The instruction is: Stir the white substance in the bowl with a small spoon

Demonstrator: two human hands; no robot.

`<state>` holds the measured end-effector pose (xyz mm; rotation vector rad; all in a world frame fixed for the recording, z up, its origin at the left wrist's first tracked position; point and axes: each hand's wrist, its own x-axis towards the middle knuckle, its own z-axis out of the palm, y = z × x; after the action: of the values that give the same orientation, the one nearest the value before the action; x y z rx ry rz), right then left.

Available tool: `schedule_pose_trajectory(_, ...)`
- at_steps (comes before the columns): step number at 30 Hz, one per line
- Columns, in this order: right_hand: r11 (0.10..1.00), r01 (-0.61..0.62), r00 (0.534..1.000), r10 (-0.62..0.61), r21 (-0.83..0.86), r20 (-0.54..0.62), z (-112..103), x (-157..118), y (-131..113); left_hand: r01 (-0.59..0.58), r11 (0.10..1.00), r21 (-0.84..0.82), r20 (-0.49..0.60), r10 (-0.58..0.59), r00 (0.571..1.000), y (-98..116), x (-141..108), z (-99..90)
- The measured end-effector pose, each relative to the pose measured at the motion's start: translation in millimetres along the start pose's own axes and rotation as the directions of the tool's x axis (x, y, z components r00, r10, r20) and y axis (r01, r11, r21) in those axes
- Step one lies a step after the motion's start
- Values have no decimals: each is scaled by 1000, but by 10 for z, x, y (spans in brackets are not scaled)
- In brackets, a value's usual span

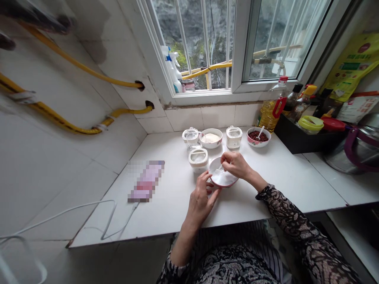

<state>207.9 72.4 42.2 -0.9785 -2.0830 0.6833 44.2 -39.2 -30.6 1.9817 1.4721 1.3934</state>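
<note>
A bowl (226,181) with a reddish rim stands near the counter's front edge, holding something white. My left hand (201,193) is closed around its near left side, thumb and fingers on the wall. Over the far right side of the bowl, my right hand (235,163) pinches a white spoon (219,169) whose lower end dips into the white contents. Just left of the bowl sits a clear lidded jar (198,158). Behind it are another lidded jar (191,136), a bowl of white grain (211,138) and a third jar (233,136).
A bowl of dark red beans (258,137) with a white spoon stands at the back right. Beyond it are an oil bottle (270,112) and a black rack (291,136) of condiments. A blurred-out phone (146,181) on a white cable lies left. Yellow pipes (79,65) cross the left wall.
</note>
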Motion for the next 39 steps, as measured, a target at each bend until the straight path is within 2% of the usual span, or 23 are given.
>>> schedule_pose_trajectory(3, 997, -37, 999, 36, 63, 27, 29, -9, -9, 12, 1000, -8, 2, -12, 1000, 5, 1, -5)
schedule_pose_trajectory(9, 958, -140, 989, 146, 250, -7, 15, -3, 44, 10, 1000, 3, 5, -10, 1000, 20, 7, -9)
schedule_pose_trajectory(16, 929, -172, 984, 177, 329, 13, 30, 3, 45, 14, 1000, -16, -13, -14, 1000, 28, 12, -2)
schedule_pose_trajectory(22, 854, -220, 972, 235, 471, 29, -38, 29, 9, 33, 999, -29, 3, -33, 999, 31, 9, -13)
schedule_pose_trajectory(26, 813, -185, 970, 240, 553, -27, -49, 56, -6, 34, 999, -25, 8, -34, 999, 18, 7, -10)
schedule_pose_trajectory(30, 876, -24, 983, 109, 481, -149, 41, 55, -68, 28, 999, -20, 1, -28, 1000, 9, 11, 1)
schedule_pose_trajectory(33, 967, 153, 977, -117, 205, -180, 139, 46, -109, 27, 999, -30, -3, -28, 1000, 13, 13, 4)
schedule_pose_trajectory(36, 944, 325, 938, -330, -65, -106, 196, 42, -124, 31, 999, -36, -1, -31, 1000, 18, 14, 1)
schedule_pose_trajectory(39, 928, 351, 924, -365, -120, -114, 164, 34, -137, 26, 999, -38, 2, -26, 1000, 21, 13, -3)
